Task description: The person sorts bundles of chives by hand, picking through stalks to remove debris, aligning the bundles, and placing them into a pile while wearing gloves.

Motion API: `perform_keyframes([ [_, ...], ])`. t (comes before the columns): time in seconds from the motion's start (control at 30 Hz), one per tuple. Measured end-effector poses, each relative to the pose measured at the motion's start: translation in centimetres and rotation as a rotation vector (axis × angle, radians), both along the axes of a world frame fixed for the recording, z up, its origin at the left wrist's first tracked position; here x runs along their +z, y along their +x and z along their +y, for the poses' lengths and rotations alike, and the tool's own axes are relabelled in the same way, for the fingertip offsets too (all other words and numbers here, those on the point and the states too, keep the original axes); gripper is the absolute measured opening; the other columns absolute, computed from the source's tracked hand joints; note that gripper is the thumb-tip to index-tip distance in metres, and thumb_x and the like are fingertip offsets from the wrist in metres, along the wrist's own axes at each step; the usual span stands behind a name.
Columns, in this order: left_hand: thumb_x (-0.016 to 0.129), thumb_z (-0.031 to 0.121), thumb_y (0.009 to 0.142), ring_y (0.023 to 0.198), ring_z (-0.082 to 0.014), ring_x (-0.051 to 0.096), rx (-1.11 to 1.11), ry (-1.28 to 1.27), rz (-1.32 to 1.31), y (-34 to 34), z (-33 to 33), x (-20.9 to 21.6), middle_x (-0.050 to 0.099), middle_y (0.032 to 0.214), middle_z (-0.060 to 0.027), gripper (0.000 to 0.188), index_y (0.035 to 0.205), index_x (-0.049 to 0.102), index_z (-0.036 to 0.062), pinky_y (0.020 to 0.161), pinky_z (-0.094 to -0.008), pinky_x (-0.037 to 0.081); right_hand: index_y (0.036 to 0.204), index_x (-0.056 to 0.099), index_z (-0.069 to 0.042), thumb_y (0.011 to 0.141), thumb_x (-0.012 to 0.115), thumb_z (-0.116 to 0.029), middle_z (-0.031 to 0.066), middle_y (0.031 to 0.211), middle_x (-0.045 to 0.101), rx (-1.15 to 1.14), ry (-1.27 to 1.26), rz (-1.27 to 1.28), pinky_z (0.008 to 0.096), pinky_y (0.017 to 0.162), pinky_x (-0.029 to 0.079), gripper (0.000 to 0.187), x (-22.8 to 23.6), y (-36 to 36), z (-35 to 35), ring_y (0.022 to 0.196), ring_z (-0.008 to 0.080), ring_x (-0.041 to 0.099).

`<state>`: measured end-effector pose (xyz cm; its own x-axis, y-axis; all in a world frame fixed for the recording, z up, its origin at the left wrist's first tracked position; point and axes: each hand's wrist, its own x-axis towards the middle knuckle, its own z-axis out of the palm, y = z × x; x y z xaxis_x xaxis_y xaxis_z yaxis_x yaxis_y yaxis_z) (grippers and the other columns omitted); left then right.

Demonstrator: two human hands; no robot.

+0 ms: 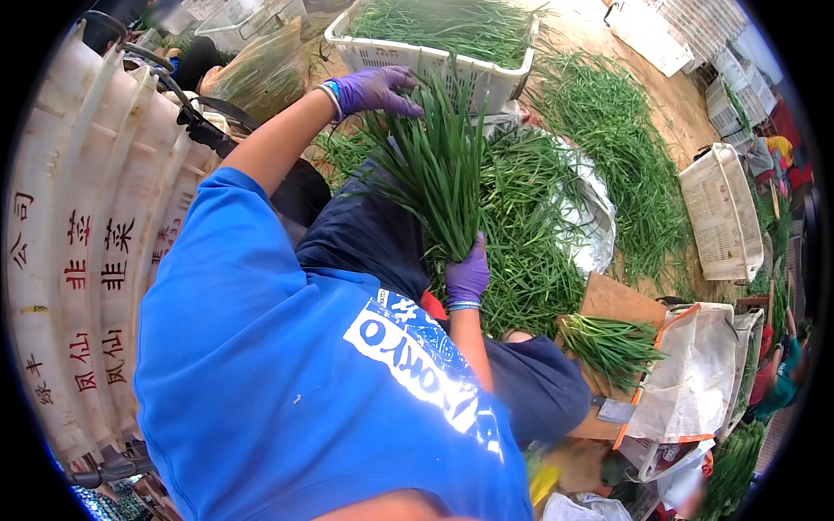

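A thick bunch of green garlic chives (434, 165) stands nearly upright in front of me, its leaf tips pointing away. My right hand (467, 276), in a purple glove, is closed round the lower end of the bunch. At the leafy end is my left hand (373, 91), also gloved in purple. Its fingers are stretched out and apart beside the leaves, gripping nothing that I can see. Loose chives (530, 234) lie heaped just beyond my right hand, partly on a silvery sheet (592, 221). Another bunch of chives (612, 347) rests on a wooden board (608, 300) at the right.
A white crate (478, 74) full of chives stands ahead. More chives (608, 130) spread over the floor, near another white crate (721, 213). A wide metal blade (615, 411) lies on the board's near end. Stacked white crates (95, 243) rise at my left.
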<state>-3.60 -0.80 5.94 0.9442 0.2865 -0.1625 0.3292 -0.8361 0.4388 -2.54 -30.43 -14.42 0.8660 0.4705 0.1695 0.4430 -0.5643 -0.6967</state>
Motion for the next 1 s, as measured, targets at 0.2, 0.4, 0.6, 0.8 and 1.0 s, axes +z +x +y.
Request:
perform_keyframes([
  [0.2, 0.066, 0.050, 0.063, 0.118, -0.0271, 0.033, 0.136, -0.128, -0.025, -0.4, 0.6, -0.9, 0.035, 0.127, -0.0192, 0.086, 0.122, 0.035, -0.0037, 0.098, -0.0315, 0.025, 0.123, 0.031, -0.011, 0.060, 0.064, -0.014, 0.0163, 0.099, 0.055, 0.010, -0.044, 0.035, 0.0393, 0.070, 0.044, 0.072, -0.3, -0.2, -0.2, 0.083, 0.0337, 0.055],
  [0.4, 0.066, 0.046, 0.066, 0.111, -0.0234, 0.042, 0.179, -0.223, 0.121, 0.1, 0.5, 0.0, 0.049, 0.115, -0.0170, 0.070, 0.113, 0.048, -0.0029, 0.095, -0.0305, 0.030, 0.121, 0.033, -0.011, 0.062, 0.064, -0.017, 0.0150, 0.098, 0.055, 0.000, -0.041, 0.022, 0.0396, 0.067, 0.044, 0.067, -0.1, 0.0, -0.3, 0.081, 0.0333, 0.055],
  [0.6, 0.066, 0.026, 0.070, 0.103, -0.0152, 0.047, 0.157, -0.245, -0.015, 0.3, 2.2, -2.1, 0.055, 0.108, -0.0095, 0.027, 0.088, 0.065, 0.0055, 0.089, -0.0273, 0.036, 0.120, 0.033, -0.011, 0.063, 0.063, -0.017, 0.0161, 0.102, 0.054, 0.023, -0.007, 0.053, 0.0395, 0.068, 0.045, 0.065, 0.1, 0.2, 0.3, 0.082, 0.0344, 0.055],
  [0.8, 0.064, 0.017, 0.071, 0.074, -0.0110, 0.059, 0.603, -0.485, -0.505, 1.4, -1.4, -2.3, 0.065, 0.075, -0.0049, 0.015, 0.075, 0.066, 0.0038, 0.073, -0.0239, 0.046, 0.117, 0.041, -0.004, 0.052, 0.075, -0.033, 0.0199, 0.102, 0.055, -0.049, 0.231, 0.250, 0.0347, 0.076, 0.043, 0.078, 2.5, -0.6, 0.7, 0.090, 0.0324, 0.055],
  [1.0, 0.057, 0.012, 0.077, 0.073, -0.0155, 0.060, 0.808, -1.137, -1.025, 0.6, 4.9, -3.6, 0.063, 0.081, -0.0109, 0.015, 0.081, 0.060, -0.0021, 0.068, -0.0255, 0.049, 0.118, 0.039, 0.001, 0.061, 0.060, -0.007, 0.0163, 0.091, 0.057, -0.157, 0.400, 0.581, 0.0300, 0.058, 0.046, 0.061, -3.9, 1.5, -0.2, 0.065, 0.0236, 0.056],
])
